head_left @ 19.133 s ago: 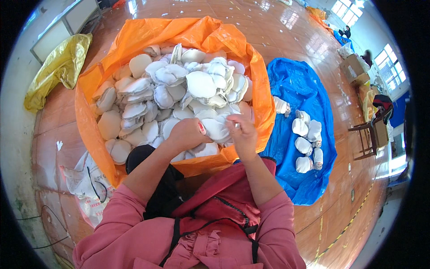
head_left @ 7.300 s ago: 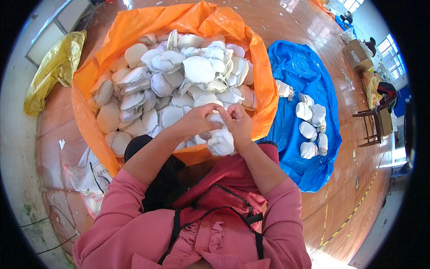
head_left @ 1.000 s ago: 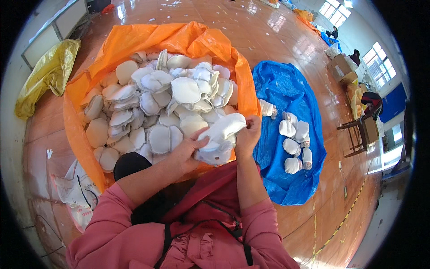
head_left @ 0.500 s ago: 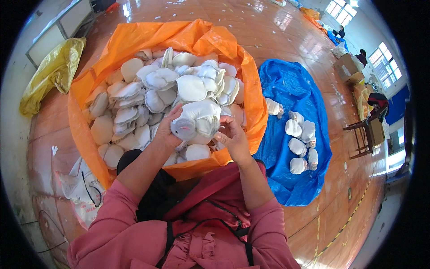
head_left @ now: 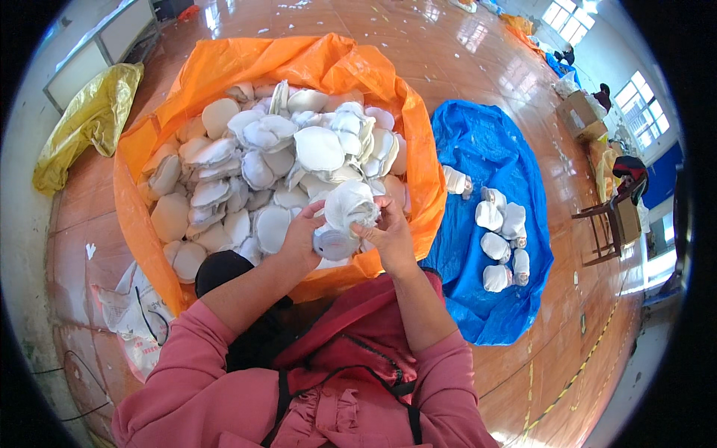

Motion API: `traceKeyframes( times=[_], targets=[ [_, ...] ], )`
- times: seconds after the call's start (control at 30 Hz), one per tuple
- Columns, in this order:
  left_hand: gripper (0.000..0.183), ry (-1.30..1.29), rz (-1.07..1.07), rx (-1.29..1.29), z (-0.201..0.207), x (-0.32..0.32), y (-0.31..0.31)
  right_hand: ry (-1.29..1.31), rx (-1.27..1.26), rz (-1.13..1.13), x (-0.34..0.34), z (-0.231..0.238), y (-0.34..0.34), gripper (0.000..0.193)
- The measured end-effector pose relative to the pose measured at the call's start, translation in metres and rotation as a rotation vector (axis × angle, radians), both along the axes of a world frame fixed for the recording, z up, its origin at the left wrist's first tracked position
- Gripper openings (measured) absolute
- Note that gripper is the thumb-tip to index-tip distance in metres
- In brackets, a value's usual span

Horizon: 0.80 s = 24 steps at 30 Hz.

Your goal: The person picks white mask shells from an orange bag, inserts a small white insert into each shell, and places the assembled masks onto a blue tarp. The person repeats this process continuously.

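Observation:
Both my hands hold a soft white cloth piece [head_left: 349, 203] with a rounded grey part at its lower left. My left hand [head_left: 305, 230] grips its left side, fingers curled around the edge. On the opposite side my right hand [head_left: 390, 231] pinches the white fabric between thumb and fingers. Just beneath lies a heap of flat, rounded white and cream cloth pieces [head_left: 319, 148]. They fill a large orange plastic sack [head_left: 422, 142] with its rim spread wide.
To the right a blue plastic sheet [head_left: 485, 145] bears several small white bundles [head_left: 514, 222]. A wooden chair [head_left: 602, 224] and a cardboard box [head_left: 581, 116] stand farther right. At left lie a yellow sack [head_left: 89, 119] and a white sack [head_left: 123, 313].
The cloth piece has turned in my hands, with its grey part now lower and nearer me. My left hand has shifted right and down; more of the pile shows beside it.

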<state>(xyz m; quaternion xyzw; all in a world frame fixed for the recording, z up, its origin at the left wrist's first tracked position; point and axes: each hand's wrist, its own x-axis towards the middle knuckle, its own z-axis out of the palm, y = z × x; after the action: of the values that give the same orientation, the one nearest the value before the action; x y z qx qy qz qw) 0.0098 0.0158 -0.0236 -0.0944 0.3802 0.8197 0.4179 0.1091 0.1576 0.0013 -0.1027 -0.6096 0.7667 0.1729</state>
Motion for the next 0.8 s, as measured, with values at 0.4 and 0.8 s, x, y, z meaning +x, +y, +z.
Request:
traceKeyframes(
  times=[0.4,0.8],
  targets=[
    [0.043,-0.048,0.078,0.153,0.021,-0.001,-0.002,0.1,-0.09,-0.321,0.001,0.003,0.008,0.023],
    [0.047,0.694,-0.074,0.157,0.027,0.006,-0.018,0.116,-0.08,-0.282,0.0,0.012,0.014,0.047]
  ],
)
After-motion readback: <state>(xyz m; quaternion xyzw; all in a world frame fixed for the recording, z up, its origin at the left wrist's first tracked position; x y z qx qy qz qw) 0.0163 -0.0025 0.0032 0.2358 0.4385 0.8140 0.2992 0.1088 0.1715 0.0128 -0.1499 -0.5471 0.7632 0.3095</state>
